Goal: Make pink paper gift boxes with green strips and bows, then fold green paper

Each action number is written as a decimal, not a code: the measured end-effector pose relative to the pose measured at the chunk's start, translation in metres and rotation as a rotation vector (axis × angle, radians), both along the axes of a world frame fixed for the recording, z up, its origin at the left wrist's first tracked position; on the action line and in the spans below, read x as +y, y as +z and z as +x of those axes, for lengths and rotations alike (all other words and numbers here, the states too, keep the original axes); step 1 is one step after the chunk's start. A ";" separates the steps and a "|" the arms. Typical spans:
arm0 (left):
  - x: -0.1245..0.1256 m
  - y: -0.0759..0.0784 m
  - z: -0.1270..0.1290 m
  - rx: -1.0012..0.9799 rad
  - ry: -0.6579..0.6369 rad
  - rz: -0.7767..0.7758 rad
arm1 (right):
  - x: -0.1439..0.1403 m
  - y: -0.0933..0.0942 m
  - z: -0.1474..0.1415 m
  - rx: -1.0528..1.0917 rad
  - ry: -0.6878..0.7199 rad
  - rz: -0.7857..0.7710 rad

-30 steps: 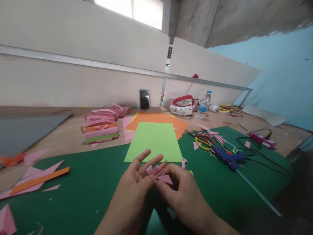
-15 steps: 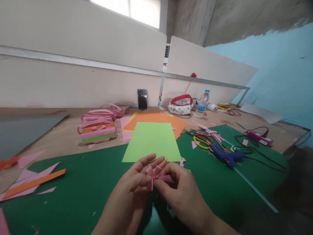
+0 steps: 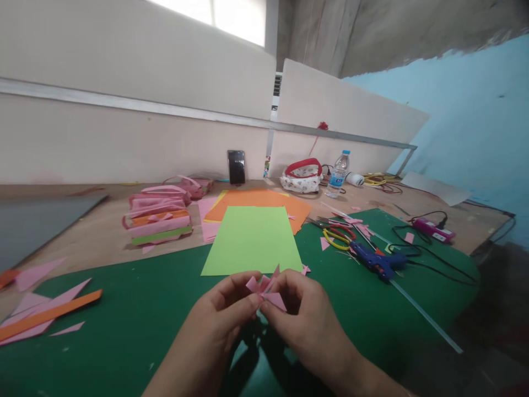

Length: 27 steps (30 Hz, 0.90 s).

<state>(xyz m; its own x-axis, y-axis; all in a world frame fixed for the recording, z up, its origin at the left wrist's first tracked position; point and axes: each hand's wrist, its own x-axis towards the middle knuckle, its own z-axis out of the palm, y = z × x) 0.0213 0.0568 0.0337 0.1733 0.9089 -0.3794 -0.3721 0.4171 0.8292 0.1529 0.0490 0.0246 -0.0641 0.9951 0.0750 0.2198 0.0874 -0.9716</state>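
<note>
Between the left hand (image 3: 215, 314) and the flat orange strip (image 3: 58, 314), the green mat (image 3: 132, 309) offers a wide lane. Straight ahead, a hand can pass over the flat lime-green sheet (image 3: 252, 242), with pink paper bags (image 3: 159, 223) bounding its left. Rightward, the yellow-handled scissors (image 3: 336, 247), blue glue gun (image 3: 378, 263) and protruding glue stick (image 3: 425, 315) obstruct; behind, the water bottle (image 3: 338, 176) and partition (image 3: 165, 143) do.

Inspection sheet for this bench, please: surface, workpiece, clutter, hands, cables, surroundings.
Surface: green mat on brown table
Workpiece: folded pink paper between both hands; green sheet beyond
Clutter: orange strip and pink scraps at left; glue gun at right
Hands: left hand and right hand pinch the pink paper
Cables: black cord at right; yellow cable further back
Surroundings: upright phone, bottle, white panels
</note>
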 end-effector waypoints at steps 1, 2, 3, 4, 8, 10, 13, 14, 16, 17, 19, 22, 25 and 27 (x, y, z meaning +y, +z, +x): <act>0.000 -0.001 0.000 0.004 -0.009 0.013 | 0.000 0.000 0.000 0.000 -0.004 -0.002; 0.000 -0.001 -0.001 0.010 -0.014 0.025 | 0.000 0.000 0.000 -0.001 -0.008 -0.002; 0.000 -0.001 -0.001 0.017 -0.018 0.038 | 0.000 -0.001 0.000 -0.004 -0.013 -0.002; 0.000 -0.001 -0.001 0.023 -0.024 0.048 | -0.001 -0.001 0.000 -0.007 -0.018 -0.002; 0.000 0.000 0.000 0.060 -0.049 0.070 | -0.003 0.000 -0.001 -0.016 -0.024 0.012; 0.001 0.000 0.001 0.075 -0.057 0.077 | -0.004 0.001 -0.001 -0.003 -0.017 0.023; 0.001 -0.002 0.000 0.085 -0.046 0.074 | -0.005 0.002 -0.001 0.024 -0.003 0.037; 0.002 -0.002 0.000 0.085 -0.042 0.070 | -0.005 0.002 -0.001 0.032 -0.001 0.041; 0.001 -0.003 0.000 0.088 -0.032 0.057 | -0.005 0.001 -0.001 0.043 0.006 0.043; 0.001 -0.003 0.000 0.091 -0.030 0.052 | -0.005 0.001 -0.001 0.044 0.009 0.041; 0.000 -0.003 -0.001 0.098 -0.036 0.053 | -0.005 0.000 -0.001 0.045 0.016 0.039; 0.000 -0.006 -0.002 0.091 -0.035 0.082 | -0.006 -0.001 0.000 0.041 0.028 0.032; 0.001 -0.008 -0.003 0.073 -0.023 0.084 | -0.008 -0.001 0.002 0.050 0.049 0.020; 0.002 -0.009 -0.003 0.066 -0.015 0.071 | -0.009 -0.001 0.004 0.032 0.063 0.023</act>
<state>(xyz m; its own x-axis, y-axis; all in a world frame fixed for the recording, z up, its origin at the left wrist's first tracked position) 0.0183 0.0593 0.0246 0.1636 0.9313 -0.3255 -0.3103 0.3618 0.8791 0.1567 0.0403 0.0241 -0.1242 0.9871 0.1012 0.1819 0.1229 -0.9756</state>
